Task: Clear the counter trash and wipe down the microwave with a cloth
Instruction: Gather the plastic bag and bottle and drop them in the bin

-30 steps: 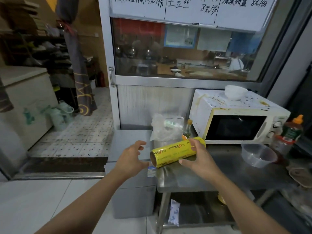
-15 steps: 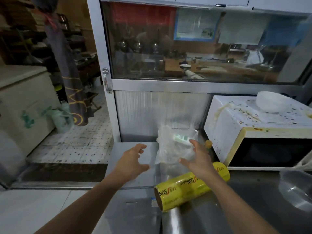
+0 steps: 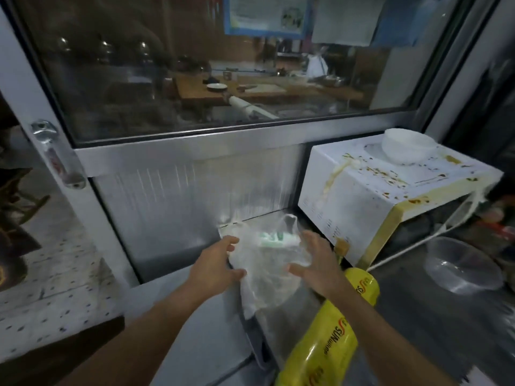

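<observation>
With the plastic bag (image 3: 264, 263) standing on the counter (image 3: 418, 307) left of the microwave (image 3: 362, 201), your left hand (image 3: 214, 266) touches its side, fingers spread; your right hand (image 3: 317, 266), also unclenched, flanks it equally near.

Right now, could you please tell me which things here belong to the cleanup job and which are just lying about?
Belongs to the job:
plastic bag, between the left hand and right hand
stained microwave

Just lying about:
yellow roll
white bowl on the microwave
clear bowl on the counter
</observation>
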Motion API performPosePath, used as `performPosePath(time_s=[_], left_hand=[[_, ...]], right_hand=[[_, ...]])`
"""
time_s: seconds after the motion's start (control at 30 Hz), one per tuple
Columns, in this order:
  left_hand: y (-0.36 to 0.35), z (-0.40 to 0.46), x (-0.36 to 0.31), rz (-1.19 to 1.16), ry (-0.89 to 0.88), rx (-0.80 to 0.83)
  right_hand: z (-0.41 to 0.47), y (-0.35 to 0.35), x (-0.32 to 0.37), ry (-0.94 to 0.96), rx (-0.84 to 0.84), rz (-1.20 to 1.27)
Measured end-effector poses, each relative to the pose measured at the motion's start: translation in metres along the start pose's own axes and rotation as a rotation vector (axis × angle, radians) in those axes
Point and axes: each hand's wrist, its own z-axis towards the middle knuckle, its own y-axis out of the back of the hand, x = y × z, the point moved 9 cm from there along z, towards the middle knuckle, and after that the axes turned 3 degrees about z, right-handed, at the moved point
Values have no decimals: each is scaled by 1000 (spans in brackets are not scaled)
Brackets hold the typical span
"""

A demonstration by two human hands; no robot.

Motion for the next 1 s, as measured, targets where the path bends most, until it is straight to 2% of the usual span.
performPosePath(time_s=[0.13,0.27,0.4,0.63,1.0], left_hand=[[13,38,-10,-24,-101,49],[17,74,-37,-32,-205,43],[14,104,-71,-43,-278,50],[3,149,-117,3,-335,38],[-25,189,-115,50,-317,58]], right_hand=[[9,17,11,-44,-130,7],[25,62,22,-52,-301,-57],[52,109,28,-49,-400,-116],[123,159,18,-61,-486,-222],[201,164,-2,-233,-549,-737]])
